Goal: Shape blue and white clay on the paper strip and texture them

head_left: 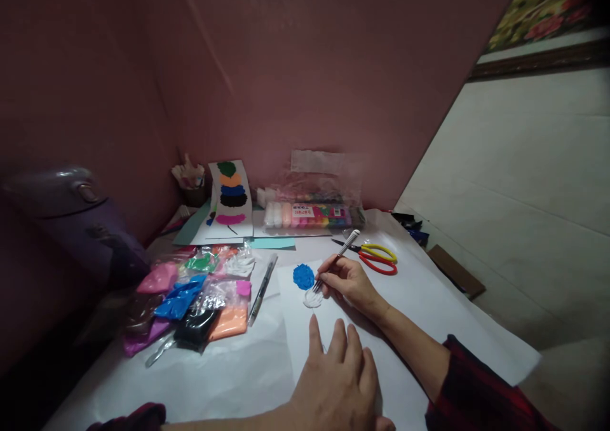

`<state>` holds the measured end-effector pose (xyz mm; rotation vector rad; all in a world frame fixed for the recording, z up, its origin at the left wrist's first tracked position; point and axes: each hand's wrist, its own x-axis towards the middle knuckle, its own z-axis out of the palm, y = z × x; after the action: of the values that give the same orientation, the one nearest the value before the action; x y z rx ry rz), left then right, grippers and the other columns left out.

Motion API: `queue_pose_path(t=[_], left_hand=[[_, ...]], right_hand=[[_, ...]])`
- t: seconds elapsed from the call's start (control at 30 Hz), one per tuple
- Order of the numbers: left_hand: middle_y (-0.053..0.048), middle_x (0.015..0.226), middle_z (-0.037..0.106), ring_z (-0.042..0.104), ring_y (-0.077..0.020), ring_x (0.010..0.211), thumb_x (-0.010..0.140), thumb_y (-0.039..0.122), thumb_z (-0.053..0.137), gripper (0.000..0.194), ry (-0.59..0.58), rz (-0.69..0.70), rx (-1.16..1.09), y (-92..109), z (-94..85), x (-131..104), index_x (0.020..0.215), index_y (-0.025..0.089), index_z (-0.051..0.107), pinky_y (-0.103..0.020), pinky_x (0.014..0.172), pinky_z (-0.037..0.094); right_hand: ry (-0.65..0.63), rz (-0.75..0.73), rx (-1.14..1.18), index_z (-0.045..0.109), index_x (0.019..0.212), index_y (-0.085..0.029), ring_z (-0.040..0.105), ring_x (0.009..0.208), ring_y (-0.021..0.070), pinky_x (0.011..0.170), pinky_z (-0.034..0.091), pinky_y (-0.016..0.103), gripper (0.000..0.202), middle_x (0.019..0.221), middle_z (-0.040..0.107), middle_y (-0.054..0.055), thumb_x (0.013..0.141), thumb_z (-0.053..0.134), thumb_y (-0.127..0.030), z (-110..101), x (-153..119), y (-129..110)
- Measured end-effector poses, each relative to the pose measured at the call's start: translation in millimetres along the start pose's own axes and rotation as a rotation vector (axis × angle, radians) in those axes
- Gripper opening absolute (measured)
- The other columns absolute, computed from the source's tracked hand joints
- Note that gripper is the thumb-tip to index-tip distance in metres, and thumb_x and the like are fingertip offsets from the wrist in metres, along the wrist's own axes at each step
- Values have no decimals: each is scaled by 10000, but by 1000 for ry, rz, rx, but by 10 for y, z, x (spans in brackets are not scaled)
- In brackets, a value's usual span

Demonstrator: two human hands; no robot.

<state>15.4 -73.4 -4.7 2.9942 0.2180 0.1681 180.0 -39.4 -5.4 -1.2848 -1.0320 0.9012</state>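
Note:
My right hand point(350, 283) is closed around a fork point(349, 243) with a striped handle. The fork's tines point down at a white clay patch point(312, 298) on a narrow white paper point(298, 339). Just above that patch, a round blue clay patch point(303, 276) is spread on the same paper. My left hand point(337, 377) lies over the lower part of the paper with its fingers spread, below the white patch, and nothing shows in its grasp.
Scissors point(379, 258) lie right of the fork, a pen point(262, 290) left of the paper. Bagged clay point(181, 297) covers the left side. Behind are a clay pack point(307, 215) and a decorated card point(232, 215). A purple bottle point(90, 234) stands far left.

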Motion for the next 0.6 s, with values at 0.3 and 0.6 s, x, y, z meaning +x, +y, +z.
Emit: queue_pose_path(t=[0.3, 0.6], left_hand=[[-275, 1433, 468, 433, -439, 1326, 927, 601, 355, 711, 4, 15, 9, -5, -7, -2, 1391, 79, 487, -728, 1007, 349], [-279, 1435, 465, 423, -442, 1342, 926, 598, 366, 711, 4, 4, -2, 4, -24, -3, 1392, 74, 484, -732, 1018, 349]], right_hand=[[-2, -3, -52, 606, 780, -164, 563, 478, 94, 512, 465, 241, 120, 624, 632, -17, 727, 684, -238, 18, -12, 19], [55, 1, -85, 596, 780, -174, 522, 460, 81, 467, 428, 217, 74, 619, 632, -21, 727, 639, -202, 13, 6, 45]])
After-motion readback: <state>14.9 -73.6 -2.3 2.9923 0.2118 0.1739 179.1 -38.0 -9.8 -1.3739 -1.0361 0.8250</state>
